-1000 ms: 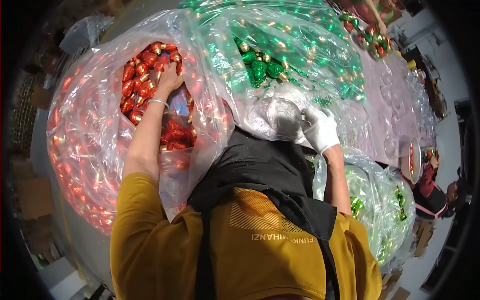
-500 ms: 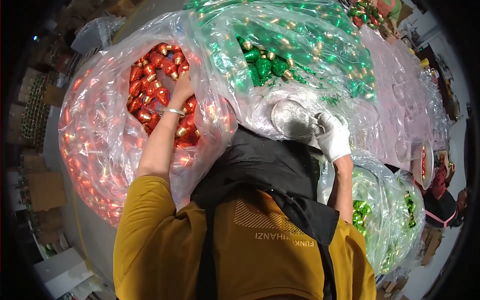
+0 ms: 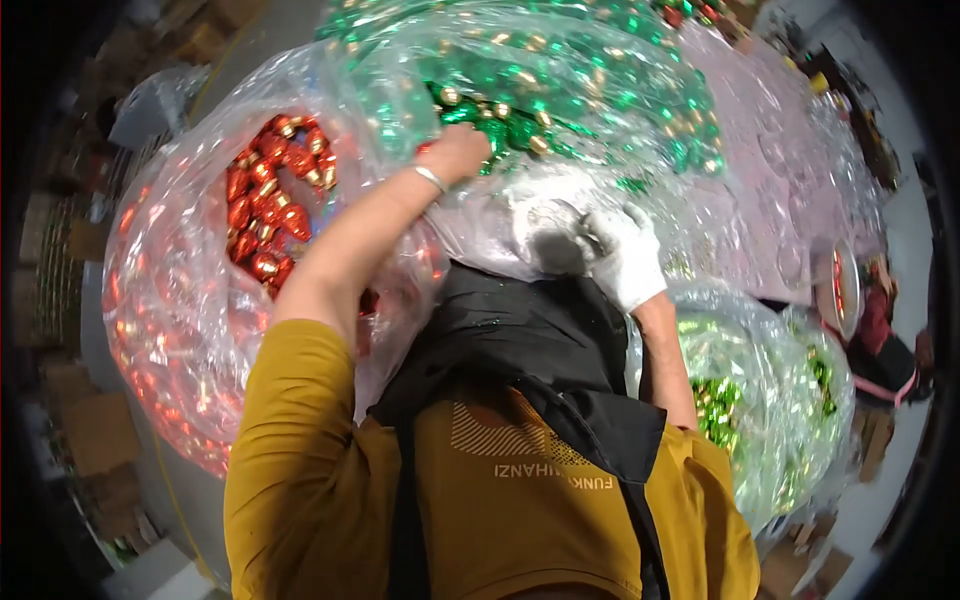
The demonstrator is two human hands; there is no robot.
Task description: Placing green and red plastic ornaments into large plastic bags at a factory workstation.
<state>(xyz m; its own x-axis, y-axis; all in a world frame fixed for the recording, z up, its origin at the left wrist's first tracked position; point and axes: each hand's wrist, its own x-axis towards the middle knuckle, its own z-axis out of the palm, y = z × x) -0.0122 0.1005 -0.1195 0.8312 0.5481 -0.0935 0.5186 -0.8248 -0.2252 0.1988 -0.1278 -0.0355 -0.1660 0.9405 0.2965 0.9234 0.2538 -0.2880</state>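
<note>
My left hand (image 3: 462, 152), bare with a pale bracelet at the wrist, is closed over the edge of the green bag. A bit of a red glittery bulb ornament (image 3: 424, 148) shows beside its fingers; the rest is hidden. White-gloved, my right hand (image 3: 625, 258) has its fingers closed at the right rim of a round silvery dish (image 3: 548, 222). To the left sits a clear plastic bag of red bulb ornaments (image 3: 268, 190) with gold caps. Green glittery bulb ornaments (image 3: 520, 132) lie in the opening of another bag just beyond my left hand.
A third plastic bag (image 3: 770, 400) holds light green ornaments at the right. Pink sheeting (image 3: 745, 170) covers the surface at far right. Near a round white container (image 3: 838, 288), another person's arm (image 3: 878, 310) shows. Cardboard boxes (image 3: 95, 420) stand at the left edge.
My left hand has come out of the red ornaments and moved right to the green bag, with a red ornament. The view has shifted slightly; my right hand stays at the dish.
</note>
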